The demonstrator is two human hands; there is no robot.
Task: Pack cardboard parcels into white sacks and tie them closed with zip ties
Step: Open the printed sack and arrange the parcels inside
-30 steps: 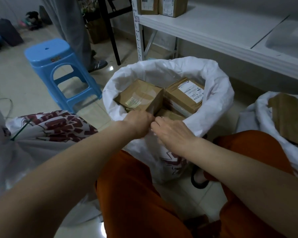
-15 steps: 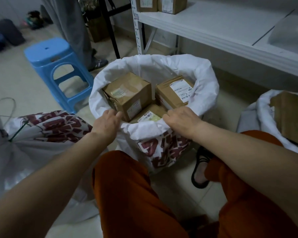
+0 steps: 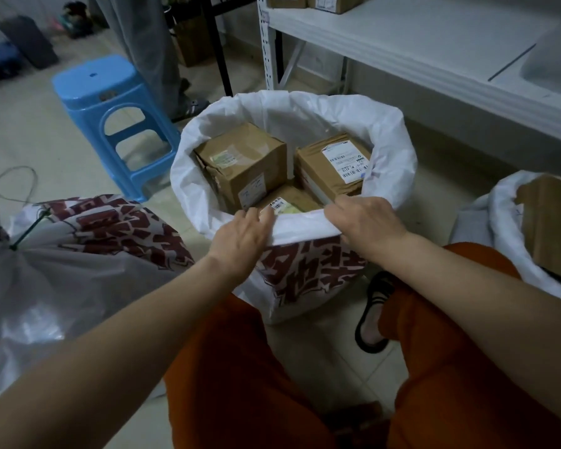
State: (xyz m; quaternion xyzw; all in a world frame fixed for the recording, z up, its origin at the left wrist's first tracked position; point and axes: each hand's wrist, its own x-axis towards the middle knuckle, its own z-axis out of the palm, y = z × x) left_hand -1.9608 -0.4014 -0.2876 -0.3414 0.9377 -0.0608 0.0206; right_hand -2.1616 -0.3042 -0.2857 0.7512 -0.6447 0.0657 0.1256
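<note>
Both grips, left [image 3: 240, 234] and right [image 3: 366, 222], pinching sack [image 3: 386, 150] rim at 6 o'clock. Boxes [image 3: 243, 157] packed; gathering mouth next, zip tie needed.

Both hands on near rim of open white sack [image 3: 389, 150]: left hand [image 3: 240, 234] and right hand [image 3: 366, 222] grip the rolled edge. Three cardboard parcels [image 3: 243, 160] inside. Blue stool [image 3: 104, 92] behind-left, tied sack [image 3: 78, 254] at left.
</note>
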